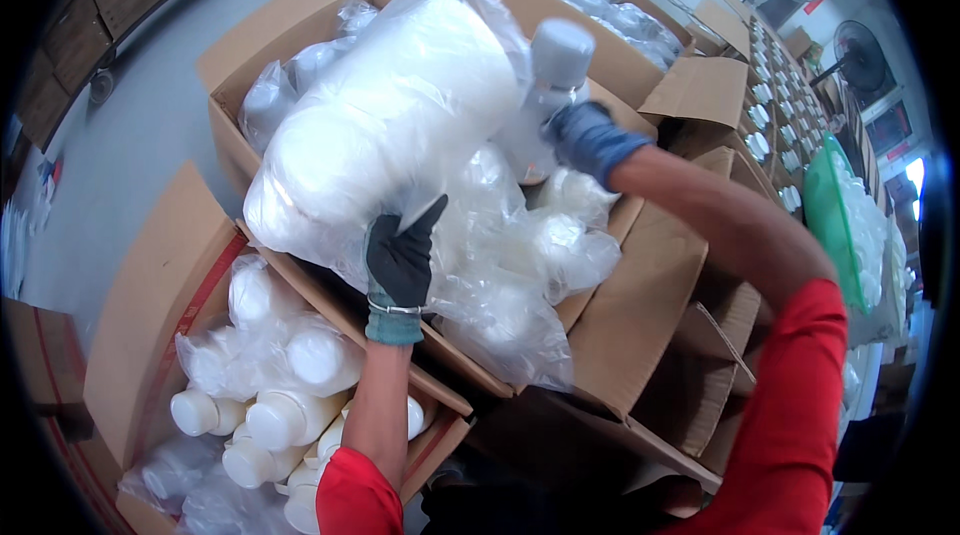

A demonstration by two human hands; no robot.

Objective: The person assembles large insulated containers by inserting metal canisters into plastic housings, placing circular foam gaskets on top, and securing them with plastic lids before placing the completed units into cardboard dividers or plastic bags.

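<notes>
A large clear plastic bag [400, 85] packed with white rounded containers lies tilted across the middle carton [225, 130]. My left hand [400, 260], in a dark glove, is closed on the bag's near side, its thumb sticking out. Just right of the bag, my right hand [590, 140], in a blue-grey glove blurred by motion, grips a white-capped bottle [562, 55]. Its lower part is partly hidden by plastic and my fingers. Below my hands, crumpled clear plastic [510, 330] and more wrapped white containers [565, 245] sit in the carton.
A carton at lower left holds cream bottles with white caps [280, 420]. Open cardboard with dividers [700, 395] stands at right, beside a green-rimmed basket [840, 225]. Rows of white-capped bottles [785, 125] and fans [860, 60] are behind. A wheeled cart [110, 10] stands far left.
</notes>
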